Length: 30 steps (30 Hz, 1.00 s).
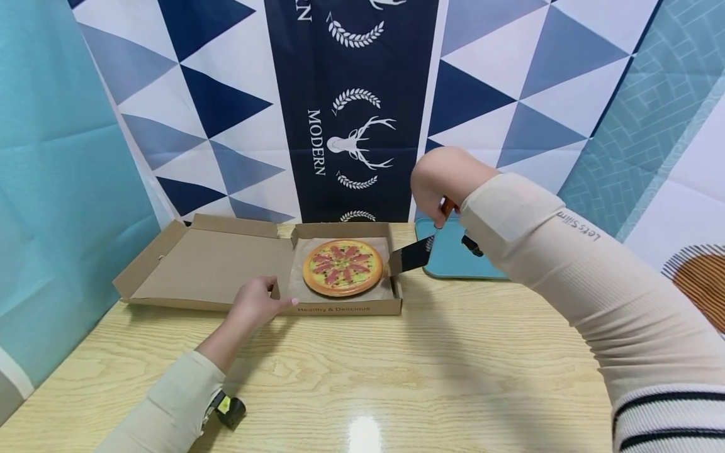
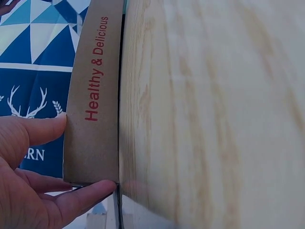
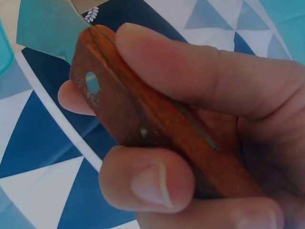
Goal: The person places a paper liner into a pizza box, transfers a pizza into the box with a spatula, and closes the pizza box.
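- Inside the pizza box (image 1: 379, 307) lies the pizza (image 1: 342, 268).
- At its eight o'clock, the left hand (image 1: 256, 304) holds the pizza box, seemingly steadying it.
- At two, the right hand (image 1: 435, 181) grips the spatula (image 1: 412, 255), tilted seemingly to clear the cardboard.

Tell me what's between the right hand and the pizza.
In the head view, the spatula blade and the box's right wall lie between the right hand and the pizza.

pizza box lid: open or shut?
Open. The lid lies folded back to the left of the box, and the pizza shows inside, uncovered.
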{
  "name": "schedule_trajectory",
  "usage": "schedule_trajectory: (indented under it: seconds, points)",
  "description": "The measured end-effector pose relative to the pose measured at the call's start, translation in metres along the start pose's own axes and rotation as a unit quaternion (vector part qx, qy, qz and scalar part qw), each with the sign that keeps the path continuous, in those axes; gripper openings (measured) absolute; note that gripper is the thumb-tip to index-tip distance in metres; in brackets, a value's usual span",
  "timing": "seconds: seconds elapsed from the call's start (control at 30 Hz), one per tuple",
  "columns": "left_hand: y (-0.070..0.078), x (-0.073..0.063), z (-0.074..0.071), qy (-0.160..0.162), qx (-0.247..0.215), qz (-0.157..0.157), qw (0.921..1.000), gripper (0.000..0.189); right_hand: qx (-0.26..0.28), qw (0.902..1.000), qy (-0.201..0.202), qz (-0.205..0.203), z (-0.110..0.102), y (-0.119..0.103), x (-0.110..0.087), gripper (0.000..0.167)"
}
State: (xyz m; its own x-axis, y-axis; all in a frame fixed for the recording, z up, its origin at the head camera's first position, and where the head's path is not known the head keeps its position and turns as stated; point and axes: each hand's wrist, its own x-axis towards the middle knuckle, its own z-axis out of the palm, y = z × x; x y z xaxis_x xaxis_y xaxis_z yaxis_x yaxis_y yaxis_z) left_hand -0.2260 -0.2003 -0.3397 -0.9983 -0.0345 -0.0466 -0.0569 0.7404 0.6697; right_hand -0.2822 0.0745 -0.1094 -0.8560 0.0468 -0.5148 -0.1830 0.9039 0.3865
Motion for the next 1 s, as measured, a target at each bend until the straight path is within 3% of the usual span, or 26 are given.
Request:
schedule_trajectory:
  seconds: [0.27,0.47,0.7,1.0]
  points:
    - [0.0,-0.001,0.0,0.0,-0.003,0.0,1.0,0.072,-0.005,0.9941,-0.015,-0.107,0.02,0.027,0.007,0.028]
    - [0.0,-0.001,0.0,0.0,0.001,0.003,1.0,0.073,0.091,0.9771,-0.003,-0.192,0.048,0.054,0.012,0.014]
    - [-0.002,0.001,0.002,-0.002,-0.006,-0.003,1.0,0.075,0.157,0.9577,0.033,-0.239,0.079,0.072,0.02,0.019]
    - [-0.001,0.003,0.002,-0.006,-0.014,-0.013,0.9998,0.075,0.229,0.9299,0.085,-0.275,0.121,0.075,0.037,0.012]
